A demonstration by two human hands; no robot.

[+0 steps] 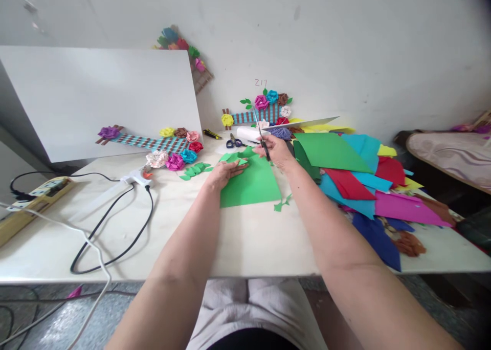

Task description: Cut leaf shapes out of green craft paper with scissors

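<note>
My left hand [226, 174] is over a green paper sheet [251, 189] on the table, its fingers closed on a small lighter green paper piece [235, 158]. Across the sheet's far right corner, my right hand [276, 151] grips black-handled scissors [264, 148], their thin blades pointing up and away. The right fingertips are close to the sheet's far edge; whether they touch it I cannot tell. Cut green paper leaves [195, 170] lie left of my left hand. Green scraps [283, 203] lie beside the sheet's right edge.
Dark-handled scissors [234, 143], a yellow-black utility knife [211, 134] and a white roll [251, 134] lie behind. Paper-flower ladders [153, 144] stand left and at the wall. Coloured sheets [333, 151] pile up right. A glue gun [137, 178] and its black cable are left.
</note>
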